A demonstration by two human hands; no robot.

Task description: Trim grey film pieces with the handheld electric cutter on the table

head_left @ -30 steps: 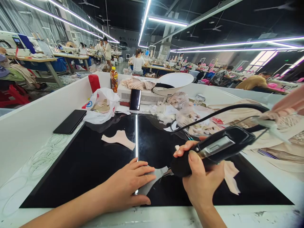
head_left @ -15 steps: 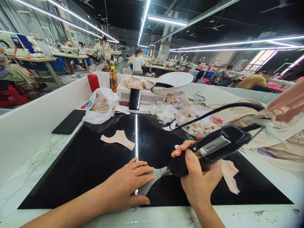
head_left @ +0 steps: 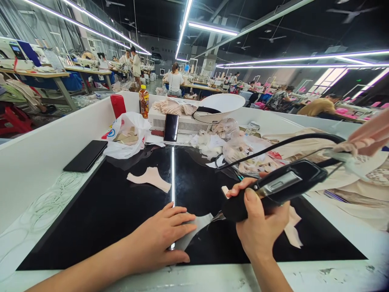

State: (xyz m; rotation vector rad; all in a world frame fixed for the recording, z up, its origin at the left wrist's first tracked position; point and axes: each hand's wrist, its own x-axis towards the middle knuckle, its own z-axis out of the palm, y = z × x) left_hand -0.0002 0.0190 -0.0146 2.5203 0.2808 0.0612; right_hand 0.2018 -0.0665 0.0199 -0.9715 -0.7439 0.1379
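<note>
My left hand (head_left: 165,231) lies flat, fingers spread, on a grey translucent piece (head_left: 199,223) on the black sheet (head_left: 106,227). My right hand (head_left: 261,223) is wrapped round a black handheld tool (head_left: 279,184) with a corded rear end. The tool's metal tip points left, close to the right end of the grey piece; whether they touch I cannot tell. A curved beige fabric piece (head_left: 150,178) rests on the sheet further back on the left. Another beige piece (head_left: 293,229) lies partly behind my right hand.
Behind the sheet stand a phone (head_left: 171,127), a white plastic bag (head_left: 129,136), a bottle (head_left: 144,101) and bagged scraps (head_left: 246,152). A black tablet-like slab (head_left: 86,155) lies left, beige fabric (head_left: 358,174) right. People sit at sewing tables beyond the white walls.
My right hand has moved the tool slightly right, and its tip has drawn back from the grey piece's edge. The view has shifted a little. My left hand stays on the piece.
</note>
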